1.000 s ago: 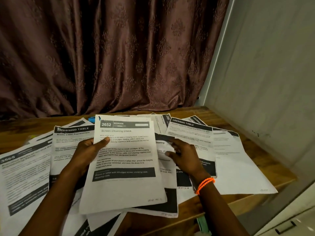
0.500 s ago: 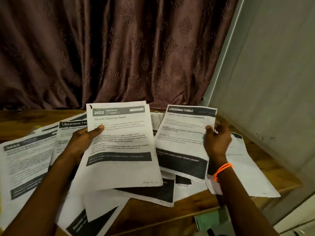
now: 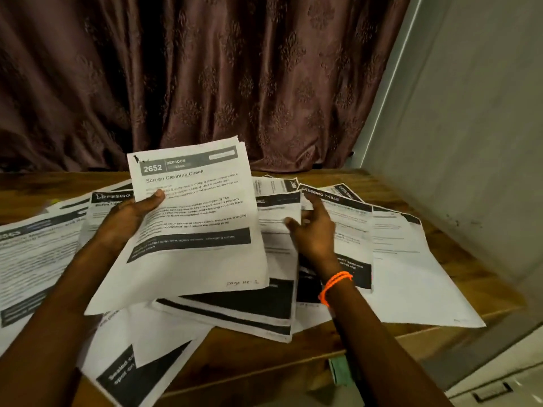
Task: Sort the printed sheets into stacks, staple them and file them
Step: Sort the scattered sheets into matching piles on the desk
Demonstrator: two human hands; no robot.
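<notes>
My left hand holds up a printed sheet headed "2652 Bedroom, Screen Cleaning Check", thumb on its left edge; another sheet's edge shows behind it. My right hand, with an orange band at the wrist, pinches the right edge of a sheet in the middle pile, thumb on top. A "Dressing Table" sheet lies flat just right of that hand. Several more printed sheets are spread over the wooden table, some overhanging its front edge.
A brown patterned curtain hangs behind the table. A grey wall closes the right side. A green object sticks out under the table's front edge, and a white drawer with a dark handle sits at the lower right.
My right hand has put the "Dressing Table" sheet back down on the right and moved left to the middle pile. My left hand has raised its sheet a little.
</notes>
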